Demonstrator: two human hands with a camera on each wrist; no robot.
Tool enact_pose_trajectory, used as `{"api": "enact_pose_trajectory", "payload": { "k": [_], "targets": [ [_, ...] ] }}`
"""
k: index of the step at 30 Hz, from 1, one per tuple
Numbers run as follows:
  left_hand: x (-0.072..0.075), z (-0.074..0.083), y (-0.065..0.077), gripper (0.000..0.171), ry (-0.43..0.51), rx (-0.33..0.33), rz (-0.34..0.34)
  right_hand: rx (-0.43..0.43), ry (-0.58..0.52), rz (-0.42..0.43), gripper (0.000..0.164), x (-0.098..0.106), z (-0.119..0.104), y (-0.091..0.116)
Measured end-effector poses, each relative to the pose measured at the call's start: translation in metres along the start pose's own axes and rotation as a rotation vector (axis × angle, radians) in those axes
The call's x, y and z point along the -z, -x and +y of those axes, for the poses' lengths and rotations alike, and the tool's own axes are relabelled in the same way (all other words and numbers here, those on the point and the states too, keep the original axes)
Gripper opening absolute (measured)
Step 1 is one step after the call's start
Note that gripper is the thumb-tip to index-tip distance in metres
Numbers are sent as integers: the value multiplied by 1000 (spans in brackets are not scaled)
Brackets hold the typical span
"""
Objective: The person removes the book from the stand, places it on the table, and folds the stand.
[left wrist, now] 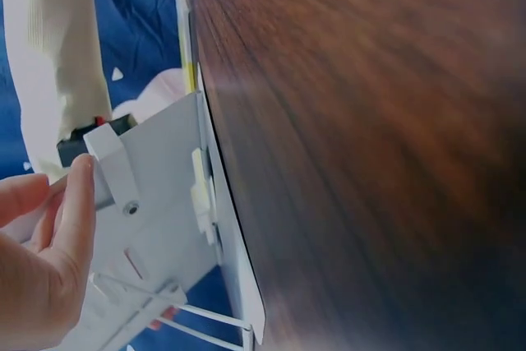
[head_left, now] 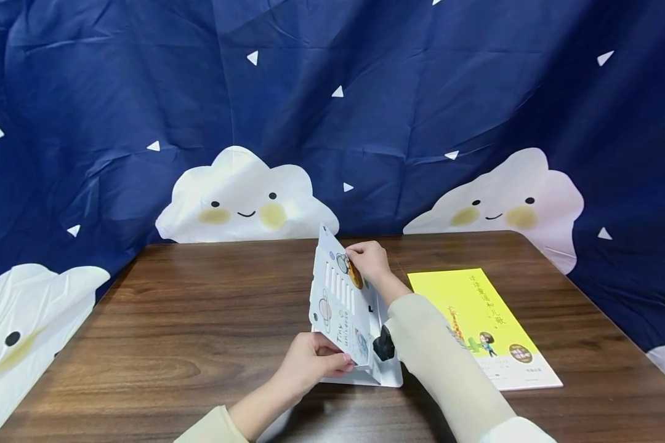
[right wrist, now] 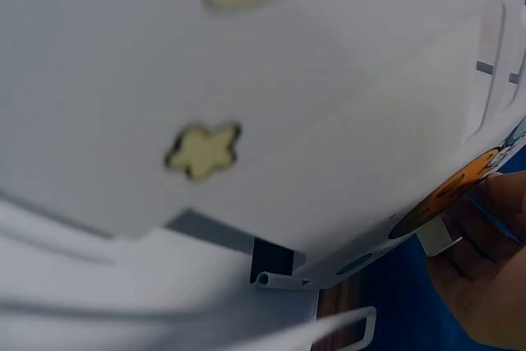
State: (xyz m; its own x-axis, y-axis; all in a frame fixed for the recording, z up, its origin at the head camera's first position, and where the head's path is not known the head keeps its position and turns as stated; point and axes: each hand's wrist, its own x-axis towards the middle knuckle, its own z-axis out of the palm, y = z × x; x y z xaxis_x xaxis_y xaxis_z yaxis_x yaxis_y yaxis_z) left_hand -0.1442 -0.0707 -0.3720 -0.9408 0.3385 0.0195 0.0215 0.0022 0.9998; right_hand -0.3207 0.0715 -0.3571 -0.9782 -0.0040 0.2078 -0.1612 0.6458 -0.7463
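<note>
A white book stand [head_left: 338, 295], printed with planets and "Tiny universe", stands on the table with its slotted panel tilted up from a flat base [head_left: 389, 374]. My left hand [head_left: 309, 364] grips the panel's lower front edge between thumb and fingers. In the left wrist view, that hand [left wrist: 49, 260] is at the edge, beside a white clip-like arm [left wrist: 113, 166]; wire legs [left wrist: 205, 314] show below the panel. At the panel's far right edge, my right hand [head_left: 370, 261] pinches it near an orange planet. The right wrist view has this hand [right wrist: 489, 265] partly behind the panel.
To the right lies a yellow book [head_left: 476, 314] with a giraffe and a child on its cover. The brown wooden table [head_left: 199, 320] extends to the left. Behind it hangs a dark blue cloth [head_left: 366, 123] with white clouds.
</note>
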Motion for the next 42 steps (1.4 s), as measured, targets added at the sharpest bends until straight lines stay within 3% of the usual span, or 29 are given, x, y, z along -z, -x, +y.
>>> {"api": "enact_pose_trajectory", "payload": {
  "k": [12,22,42],
  "targets": [
    [-9,1,-6,24,-56,-17,-11,2,-5,-43,21,-3,1,-5],
    [-12,2,-9,26,-48,-25,-19,3,-24,-61,22,-2,1,-7],
    [-7,1,-9,27,-73,-12,-49,-33,-61,-90,22,0,6,-6]
  ]
}}
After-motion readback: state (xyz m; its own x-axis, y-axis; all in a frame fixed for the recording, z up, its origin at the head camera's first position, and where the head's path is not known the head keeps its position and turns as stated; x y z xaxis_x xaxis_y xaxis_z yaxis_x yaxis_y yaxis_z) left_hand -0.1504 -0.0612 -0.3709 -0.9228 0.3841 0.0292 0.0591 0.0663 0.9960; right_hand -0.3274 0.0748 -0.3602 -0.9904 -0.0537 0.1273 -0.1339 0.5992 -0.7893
